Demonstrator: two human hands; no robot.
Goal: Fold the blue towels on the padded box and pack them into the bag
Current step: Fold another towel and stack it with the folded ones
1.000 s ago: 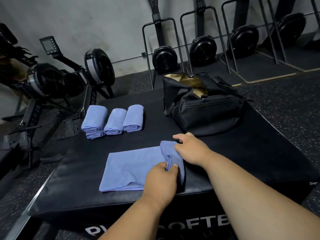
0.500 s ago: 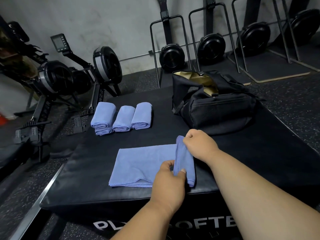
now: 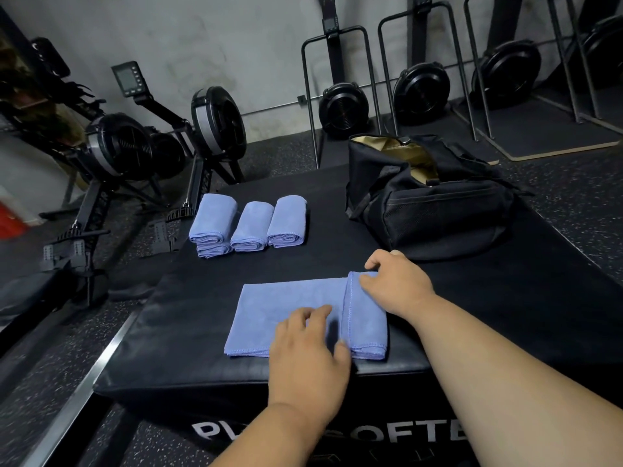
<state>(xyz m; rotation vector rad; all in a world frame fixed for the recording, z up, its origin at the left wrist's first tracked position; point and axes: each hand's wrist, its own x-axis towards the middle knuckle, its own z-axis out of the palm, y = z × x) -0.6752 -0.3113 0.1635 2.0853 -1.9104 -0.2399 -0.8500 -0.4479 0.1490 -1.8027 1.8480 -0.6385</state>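
Head view: blue towel (image 3: 290,315) flat at padded box (image 3: 188,332) near edge, right end folded over. Left hand (image 3: 308,348) fingers spread, pressing cloth. Right hand (image 3: 397,284) fingers curled on fold's far corner. Open bag (image 3: 431,203) behind.

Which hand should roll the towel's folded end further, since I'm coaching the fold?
Probably the right hand: it already rests on the folded flap of the open towel. The left hand lies flat on the unrolled part, holding it down.
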